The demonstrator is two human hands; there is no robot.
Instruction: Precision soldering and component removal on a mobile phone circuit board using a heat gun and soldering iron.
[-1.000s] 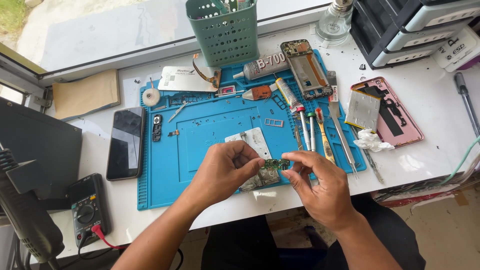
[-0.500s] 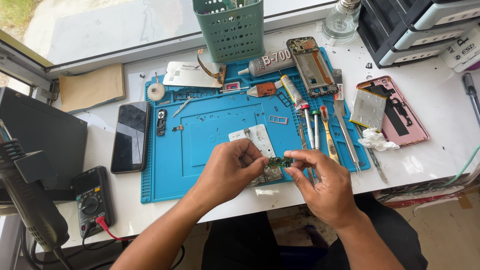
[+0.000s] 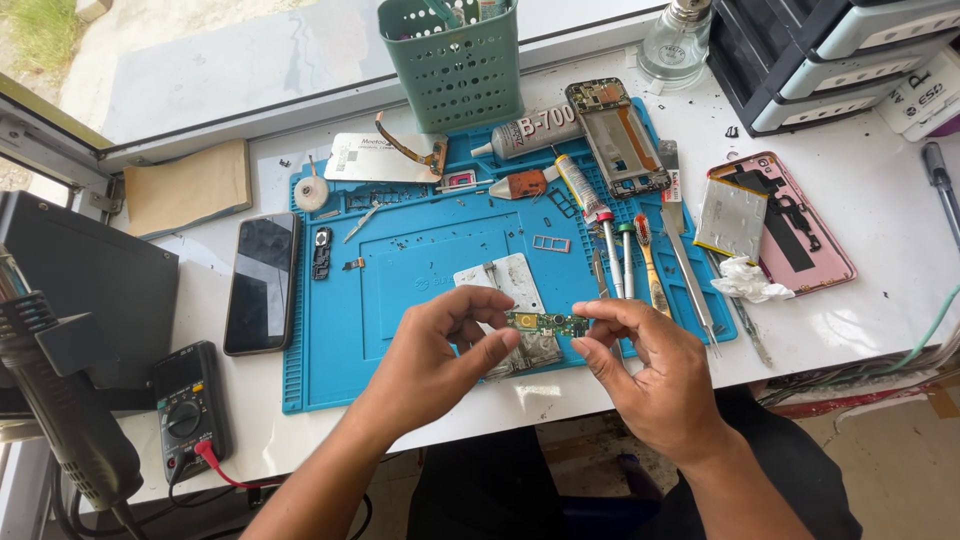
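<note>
Both my hands hold a small green circuit board (image 3: 548, 323) between them, just above the front edge of the blue work mat (image 3: 420, 262). My left hand (image 3: 440, 355) pinches its left end with thumb and fingers. My right hand (image 3: 655, 375) grips its right end with the fingertips. A second metal-shielded board (image 3: 530, 353) lies on the mat right under my fingers, partly hidden. A white rectangular plate (image 3: 505, 278) rests on the mat just beyond my hands.
Screwdrivers and tweezers (image 3: 640, 262) lie on the mat's right side, with a phone frame (image 3: 617, 135) and glue tubes (image 3: 530, 130) behind. A pink phone back (image 3: 800, 225), a black phone (image 3: 262, 282), a multimeter (image 3: 188, 408), a green basket (image 3: 452, 58) and drawers (image 3: 830, 50) surround the mat.
My hands have lifted the small green board slightly off the metal-shielded board and turned it level between the fingertips. The view has shifted a little.
</note>
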